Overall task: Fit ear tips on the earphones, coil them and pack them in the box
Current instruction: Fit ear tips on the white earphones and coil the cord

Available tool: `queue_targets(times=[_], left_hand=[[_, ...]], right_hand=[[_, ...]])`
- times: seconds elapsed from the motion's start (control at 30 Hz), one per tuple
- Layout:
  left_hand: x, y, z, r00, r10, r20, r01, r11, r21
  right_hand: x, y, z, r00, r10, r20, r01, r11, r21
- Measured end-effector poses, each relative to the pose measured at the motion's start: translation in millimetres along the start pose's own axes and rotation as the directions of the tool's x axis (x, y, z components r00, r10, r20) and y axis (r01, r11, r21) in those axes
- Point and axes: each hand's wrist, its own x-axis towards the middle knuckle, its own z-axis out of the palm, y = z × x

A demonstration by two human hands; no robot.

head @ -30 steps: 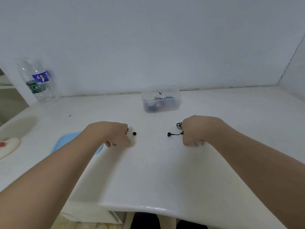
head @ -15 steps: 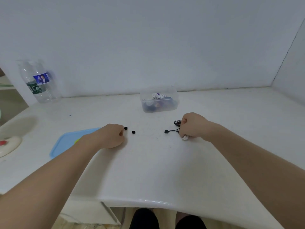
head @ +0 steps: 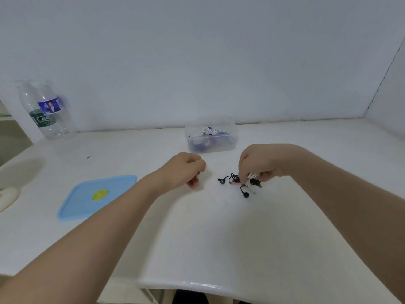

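Right hand (head: 260,163) is seen with fingers curled down, pinching a bundle of black earphones (head: 236,181) together with some white cord (head: 251,183), lifted just off the table (head: 197,249). One earbud (head: 221,180) sticks out to the left, another earbud (head: 246,194) dangles below the fingers. Whether tips are already fitted on the buds cannot be told, too small.

Left hand (head: 186,170) is clenched, knuckles up, hovering just left of the earphones, not touching them. Something small may be pinched at the fingertips, presumably the ear tips, but nothing is actually visible there, so it cannot be told.

The clear box (head: 211,137) sits open just behind both hands, with other coiled white earphones already inside. The blue lid (head: 96,196) lies flat to the left, well apart from the box. A plastic bottle (head: 47,110) stands at the far left by the wall.

Risks judged from here:
- A tip could be dropped or flicked off the near table edge if held loosely; it would be hard to find.
- Black and white cords are held in one pinch, so tangling is likely when coiling is started.
- The dangling bud could swing while a tip is being pushed on, so a misfit or half-seated tip is possible.
- A loose coil could spring open in the box, which is already part-filled.
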Motion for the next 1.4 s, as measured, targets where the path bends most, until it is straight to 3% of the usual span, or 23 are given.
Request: queue_targets(times=[0.17, 0.33, 0.47, 0.67, 0.83, 1.03, 1.13, 1.2, 1.4], left_hand=[[16.6, 6.3, 18.3, 0.999, 0.015, 0.035, 0.0, 0.918, -0.396], [38.9, 4.0, 38.8, 0.999, -0.017, 0.029, 0.031, 0.816, -0.577], [49.4, 2.2, 55.1, 0.999, -0.04, 0.011, 0.038, 0.765, -0.643], [65.4, 1.3, 65.5, 0.999, 0.02, -0.045, -0.045, 0.744, -0.667], [78.1, -3.0, 64.8, 0.985, 0.058, -0.16, -0.145, 0.778, -0.611], [79.6, -7.7, 63.4, 0.968, 0.106, -0.226, -0.227, 0.753, -0.618], [80.1, -11.0, 60.4, 0.965, 0.103, -0.24, -0.243, 0.693, -0.679], [80.9, -12.5, 60.6, 0.963, 0.131, -0.235, -0.257, 0.705, -0.661], [82.1, -12.6, 61.3, 0.953, 0.182, -0.242, -0.299, 0.685, -0.665]], right_hand=[[-1.9, 0.6, -25.4, 0.993, -0.029, 0.116, 0.013, 0.99, 0.14], [0.9, 16.0, -39.4, 0.966, -0.081, 0.245, -0.036, 0.897, 0.44], [11.9, 32.9, -36.2, 0.953, -0.129, 0.276, -0.093, 0.739, 0.667], [35.3, 52.4, -22.4, 0.95, -0.253, 0.182, -0.078, 0.373, 0.925], [50.3, 54.5, -17.4, 0.925, -0.373, 0.078, -0.03, 0.132, 0.991], [63.4, 43.7, -5.3, 0.922, -0.384, -0.045, 0.051, 0.004, 0.999], [72.5, 38.1, 4.2, 0.886, -0.458, -0.074, 0.016, -0.13, 0.991], [78.9, 34.4, 10.6, 0.845, -0.527, -0.088, -0.027, -0.206, 0.978], [86.0, 17.5, 15.7, 0.818, -0.565, -0.103, -0.069, -0.276, 0.959]])
